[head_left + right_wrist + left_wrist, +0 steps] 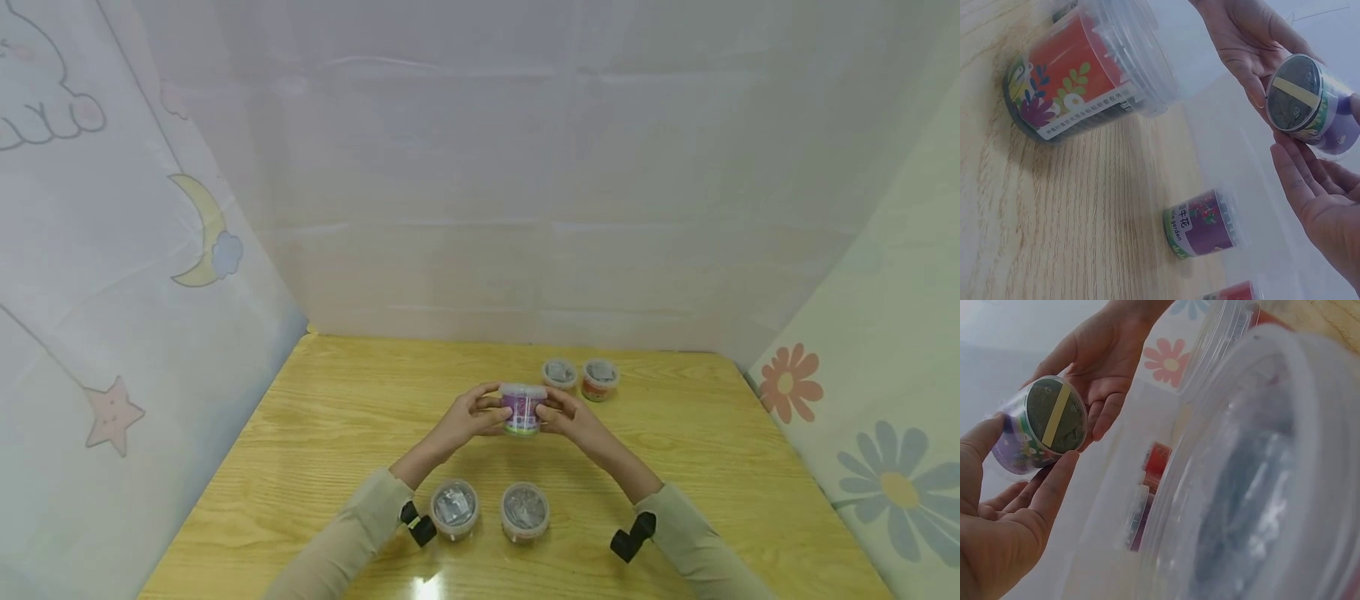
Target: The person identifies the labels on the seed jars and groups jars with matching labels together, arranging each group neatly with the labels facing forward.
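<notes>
A small clear plastic tub with a purple label [523, 410] is held up above the table between both hands. My left hand [474, 417] grips its left side, and my right hand [570, 418] holds its right side, thumbs toward me. The wrist views show the tub's base, dark with a pale yellow strip [1055, 415] across it. Nearer me, two lidded tubs stand on the table below the hands, a left one [453, 507] and a right one [525, 510]. Silvery packets show through their lids.
Behind the right hand stand two more lidded tubs, one purple-labelled [1204, 224] and one red-labelled [600, 385]. All rest on a yellow wood-grain table [360, 383]. Printed cloth walls enclose the table at the back [480, 250], left and right.
</notes>
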Demonstrator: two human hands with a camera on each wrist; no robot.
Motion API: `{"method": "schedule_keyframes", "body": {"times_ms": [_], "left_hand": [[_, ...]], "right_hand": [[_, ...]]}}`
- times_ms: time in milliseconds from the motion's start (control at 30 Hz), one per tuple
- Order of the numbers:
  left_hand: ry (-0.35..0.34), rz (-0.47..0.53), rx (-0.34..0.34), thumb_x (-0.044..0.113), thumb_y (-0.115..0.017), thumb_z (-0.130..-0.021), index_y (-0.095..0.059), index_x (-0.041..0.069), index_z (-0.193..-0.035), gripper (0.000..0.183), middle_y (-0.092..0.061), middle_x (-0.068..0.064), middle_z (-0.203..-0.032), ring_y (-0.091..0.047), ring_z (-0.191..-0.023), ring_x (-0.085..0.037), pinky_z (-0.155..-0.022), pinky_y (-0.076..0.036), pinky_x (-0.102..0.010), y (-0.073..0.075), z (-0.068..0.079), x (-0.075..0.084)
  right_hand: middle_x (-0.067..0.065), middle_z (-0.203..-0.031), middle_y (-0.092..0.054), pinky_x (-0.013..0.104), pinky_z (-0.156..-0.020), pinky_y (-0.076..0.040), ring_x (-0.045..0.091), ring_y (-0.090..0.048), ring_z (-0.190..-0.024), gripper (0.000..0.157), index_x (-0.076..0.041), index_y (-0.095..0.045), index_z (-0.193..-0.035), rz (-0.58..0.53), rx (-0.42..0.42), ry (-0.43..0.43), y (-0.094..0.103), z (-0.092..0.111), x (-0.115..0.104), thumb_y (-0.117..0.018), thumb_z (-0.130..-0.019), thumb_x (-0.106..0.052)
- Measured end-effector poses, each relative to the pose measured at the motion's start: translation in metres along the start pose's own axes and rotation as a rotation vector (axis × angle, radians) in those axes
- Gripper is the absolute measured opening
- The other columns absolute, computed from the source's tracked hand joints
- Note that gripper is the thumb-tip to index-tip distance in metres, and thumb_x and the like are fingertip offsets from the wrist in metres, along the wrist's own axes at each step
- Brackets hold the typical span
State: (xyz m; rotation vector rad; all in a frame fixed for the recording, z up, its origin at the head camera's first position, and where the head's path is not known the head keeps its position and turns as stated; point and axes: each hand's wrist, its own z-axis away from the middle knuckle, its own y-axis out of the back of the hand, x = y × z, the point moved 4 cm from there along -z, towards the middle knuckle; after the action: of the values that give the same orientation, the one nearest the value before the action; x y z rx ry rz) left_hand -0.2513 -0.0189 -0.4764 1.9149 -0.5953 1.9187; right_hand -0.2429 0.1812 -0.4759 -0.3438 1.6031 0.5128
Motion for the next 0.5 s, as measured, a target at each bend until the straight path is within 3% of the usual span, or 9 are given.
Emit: {"method": "schedule_keyframes", "body": {"times_ms": [267,500], "left_hand": [[-0.020,-0.030,0.004,0.031,-0.064,-0.088,-0.033,0.010,-0.143,0.066,-0.053,-0.018,-0.127,-0.059,-0.109,-0.028,-0.086,-0.052,-0.039,0.0000,-0.0023,0.0019],[-0.015,-0.037,0.007,0.024,-0.063,-0.089,-0.031,0.009,-0.144,0.065,-0.051,-0.019,-0.129,-0.058,-0.111,-0.028,-0.086,-0.052,-0.037,-0.0008,-0.0056,0.0041]], "right_hand": [[0.021,-0.135,-0.042,0.039,-0.095,-0.047,0.023,-0.053,-0.116,0.054,-0.007,-0.026,-0.146,0.016,0.042,-0.044,0.0014,0.0014,-0.0033,-0.047,-0.099,-0.023],[0.022,-0.133,-0.044,0.044,-0.096,-0.045,0.020,-0.054,-0.113,0.057,-0.005,-0.025,-0.146,0.039,0.050,-0.034,0.0040,0.0011,-0.0046,-0.048,-0.098,-0.026]]}}
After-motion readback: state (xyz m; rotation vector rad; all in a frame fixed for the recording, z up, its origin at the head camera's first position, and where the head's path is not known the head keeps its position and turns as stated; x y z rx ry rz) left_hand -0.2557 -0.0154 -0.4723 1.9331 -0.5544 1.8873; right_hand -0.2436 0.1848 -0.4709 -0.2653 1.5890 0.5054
